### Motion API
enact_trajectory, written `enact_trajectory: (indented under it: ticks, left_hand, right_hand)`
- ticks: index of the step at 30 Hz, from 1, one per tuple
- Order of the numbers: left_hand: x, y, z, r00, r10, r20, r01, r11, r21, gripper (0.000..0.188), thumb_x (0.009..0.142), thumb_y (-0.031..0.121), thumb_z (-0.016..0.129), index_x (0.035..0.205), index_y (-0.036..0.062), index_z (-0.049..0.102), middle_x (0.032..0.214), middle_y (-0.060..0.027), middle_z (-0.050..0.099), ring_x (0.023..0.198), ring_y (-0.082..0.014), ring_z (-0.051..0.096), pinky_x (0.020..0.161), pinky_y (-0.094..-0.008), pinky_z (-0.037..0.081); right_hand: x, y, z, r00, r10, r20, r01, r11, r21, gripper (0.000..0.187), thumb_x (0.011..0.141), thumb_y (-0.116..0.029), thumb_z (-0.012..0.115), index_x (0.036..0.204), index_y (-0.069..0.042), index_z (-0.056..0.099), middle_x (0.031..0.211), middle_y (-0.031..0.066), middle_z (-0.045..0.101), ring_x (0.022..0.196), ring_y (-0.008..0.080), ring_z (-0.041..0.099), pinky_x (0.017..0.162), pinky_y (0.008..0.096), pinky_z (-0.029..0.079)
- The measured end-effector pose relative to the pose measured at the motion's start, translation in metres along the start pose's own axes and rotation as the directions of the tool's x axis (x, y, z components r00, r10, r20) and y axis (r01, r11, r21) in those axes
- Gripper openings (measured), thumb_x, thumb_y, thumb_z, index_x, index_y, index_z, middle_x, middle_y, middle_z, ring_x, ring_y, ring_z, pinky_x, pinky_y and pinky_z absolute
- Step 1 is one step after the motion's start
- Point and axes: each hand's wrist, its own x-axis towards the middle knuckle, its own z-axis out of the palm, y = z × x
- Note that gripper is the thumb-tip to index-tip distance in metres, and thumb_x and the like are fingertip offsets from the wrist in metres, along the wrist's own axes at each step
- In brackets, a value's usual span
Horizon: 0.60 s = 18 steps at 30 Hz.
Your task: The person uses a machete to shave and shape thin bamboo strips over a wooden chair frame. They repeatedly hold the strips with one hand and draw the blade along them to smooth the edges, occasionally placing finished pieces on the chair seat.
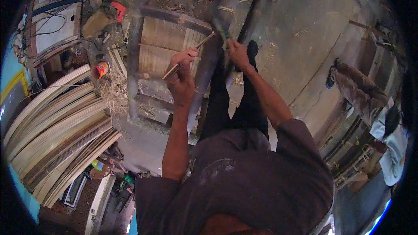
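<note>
A thin wooden stick point(205, 40) slants up to the right through my left hand point(182, 72), its fingers closed round it and both ends showing. My right hand point(238, 55) is wrapped round the handle of a dark, long-bladed tool, like a knife point(221, 27). Motion smears the blade, and its edge cannot be made out. The blade's upper part is just right of the stick's far end; whether they touch is unclear. Below my left hand lies a panel of pale wooden slats point(161, 39) set in a dark wooden frame point(204, 72).
Long bent wooden strips point(61, 126) are stacked at the left. A red power tool point(117, 11) and an orange tin point(100, 70) lie near shavings point(115, 100). Dark beams point(249, 21) stand ahead. Another person's legs point(357, 80) are at the right.
</note>
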Motion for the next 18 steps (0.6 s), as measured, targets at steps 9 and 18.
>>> enact_trajectory:
  ticks: [9, 18]
  left_hand:
    - [0.0, 0.002, -0.001, 1.0, -0.018, 0.0, 0.018, 0.999, -0.032, 0.019, 0.103, 0.016, 0.048, 0.098, 0.0, 0.056, 0.101, -0.0135, 0.065, 0.101, -0.0253, 0.064, 0.091, -0.0394, 0.052]
    - [-0.03, -0.024, -0.039, 0.99, -0.067, -0.126, 0.056, 0.994, -0.092, 0.029, 0.105, 0.028, 0.041, 0.096, 0.001, 0.048, 0.104, -0.0175, 0.062, 0.106, -0.0319, 0.062, 0.095, -0.0437, 0.052]
  right_hand:
    - [-0.019, -0.023, 0.004, 0.967, -0.148, -0.208, 0.127, 0.986, -0.109, 0.038, 0.1, -0.041, 0.049, 0.1, -0.006, 0.063, 0.064, 0.0165, 0.054, 0.06, 0.0269, 0.053, 0.06, 0.0398, 0.044]
    - [0.009, -0.008, -0.004, 0.994, 0.107, 0.037, -0.111, 0.988, 0.109, 0.046, 0.1, -0.044, 0.047, 0.091, -0.001, 0.062, 0.065, 0.0127, 0.057, 0.062, 0.0252, 0.058, 0.059, 0.0377, 0.046]
